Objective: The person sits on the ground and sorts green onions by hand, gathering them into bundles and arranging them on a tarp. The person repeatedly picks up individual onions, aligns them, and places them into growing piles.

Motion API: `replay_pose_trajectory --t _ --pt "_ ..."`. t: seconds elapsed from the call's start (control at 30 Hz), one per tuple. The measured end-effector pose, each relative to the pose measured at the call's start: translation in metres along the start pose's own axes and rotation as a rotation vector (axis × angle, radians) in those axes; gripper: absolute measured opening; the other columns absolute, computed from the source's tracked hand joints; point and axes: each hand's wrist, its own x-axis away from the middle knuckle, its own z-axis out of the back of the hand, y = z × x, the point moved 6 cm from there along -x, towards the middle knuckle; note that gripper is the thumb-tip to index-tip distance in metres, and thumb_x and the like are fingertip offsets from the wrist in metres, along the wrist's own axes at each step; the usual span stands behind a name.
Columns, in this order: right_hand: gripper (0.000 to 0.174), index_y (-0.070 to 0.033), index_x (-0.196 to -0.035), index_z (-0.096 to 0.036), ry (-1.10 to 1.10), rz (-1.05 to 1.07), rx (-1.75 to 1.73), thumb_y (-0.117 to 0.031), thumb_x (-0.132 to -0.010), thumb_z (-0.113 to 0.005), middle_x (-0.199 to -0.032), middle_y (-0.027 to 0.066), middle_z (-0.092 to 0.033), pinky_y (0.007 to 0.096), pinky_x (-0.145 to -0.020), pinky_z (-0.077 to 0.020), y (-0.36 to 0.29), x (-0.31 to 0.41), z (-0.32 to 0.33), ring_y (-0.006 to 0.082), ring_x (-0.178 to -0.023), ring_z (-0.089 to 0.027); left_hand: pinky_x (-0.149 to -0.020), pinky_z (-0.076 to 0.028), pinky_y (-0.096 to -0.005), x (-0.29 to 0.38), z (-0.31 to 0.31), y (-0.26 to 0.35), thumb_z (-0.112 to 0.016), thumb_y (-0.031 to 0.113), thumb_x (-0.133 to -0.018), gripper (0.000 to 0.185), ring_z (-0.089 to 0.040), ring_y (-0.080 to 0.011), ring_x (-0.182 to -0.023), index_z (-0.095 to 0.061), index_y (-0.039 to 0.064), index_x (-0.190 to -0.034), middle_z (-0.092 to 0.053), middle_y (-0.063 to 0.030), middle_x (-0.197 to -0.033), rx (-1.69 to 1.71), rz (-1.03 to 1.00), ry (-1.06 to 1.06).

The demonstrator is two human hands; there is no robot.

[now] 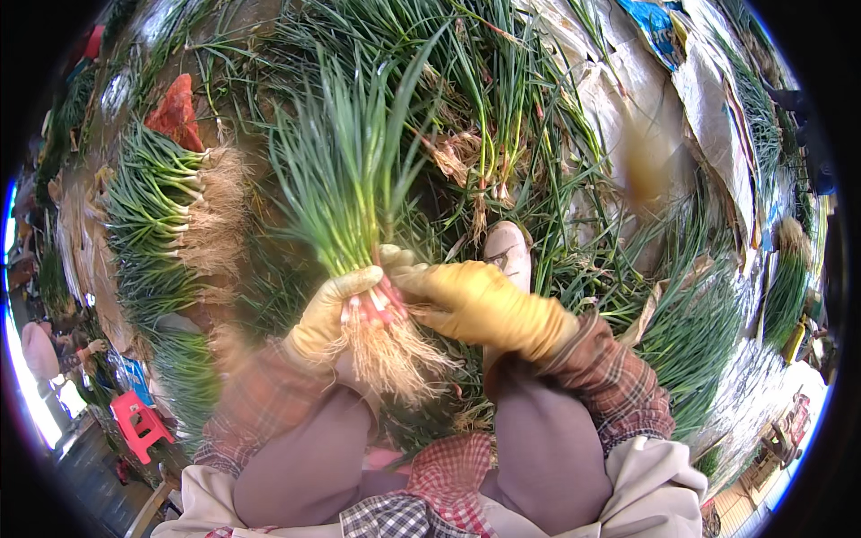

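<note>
My left hand (326, 306), in a pale yellow rubber glove, grips a bunch of spring onions (350, 208) around its lower stalks. The green leaves fan away from me, and a thick tuft of tan roots (390, 356) hangs towards my lap. From the right, my right hand (477, 302), also gloved in yellow, has its fingers against the reddish stalk bases. Those fingertips are partly hidden behind the stalks, so whether they pinch any is unclear. Beyond the bunch lies a loose heap of spring onions (498, 134), some with roots showing.
Bundled spring onions (158, 208) lie in a row at left, roots inward, near a red cloth-like scrap (176, 114). More onions (693, 336) rest at right beside white plastic sheeting (646, 94). A pink plastic stool (140, 425) and another person (50, 350) are at far left. My shoe (508, 252) is ahead.
</note>
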Motion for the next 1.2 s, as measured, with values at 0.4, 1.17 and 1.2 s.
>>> replay_pose_trajectory --t 0.4,1.17,1.2 --pt "0.029 -0.002 -0.097 -0.059 0.246 -0.785 -1.064 -0.030 -0.098 -0.053 -0.086 0.0107 -0.061 0.0320 -0.066 -0.0486 0.080 -0.044 -0.058 0.0167 -0.075 -0.057 -0.085 -0.054 -0.0347 0.005 0.006 -0.008 -0.067 0.009 -0.081 0.037 -0.063 -0.0213 -0.091 -0.055 0.003 -0.116 -0.062 -0.0087 -0.104 0.015 -0.050 0.089" --pt "0.038 -0.004 -0.091 -0.070 -0.109 -1.055 -0.197 -0.039 -0.091 -0.054 -0.087 0.0132 -0.069 0.0375 -0.065 -0.0545 0.130 -0.004 -0.004 0.0248 -0.075 -0.068 -0.082 -0.055 -0.0344 0.025 -0.025 0.022 -0.068 0.010 -0.080 0.040 -0.064 -0.0153 -0.083 -0.050 0.002 -0.115 -0.059 -0.0056 -0.092 -0.102 -0.254 0.058" --pt "0.052 -0.002 -0.096 -0.069 -0.329 -0.850 0.052 -0.049 -0.094 -0.047 -0.096 0.0157 -0.070 0.0383 -0.073 -0.0543 0.125 -0.001 -0.001 0.0251 -0.086 -0.068 -0.083 -0.053 -0.0358 0.030 -0.026 0.025 -0.066 0.009 -0.082 0.039 -0.062 -0.0152 -0.086 -0.050 0.002 -0.118 -0.057 -0.0052 -0.095 -0.067 -0.269 0.068"
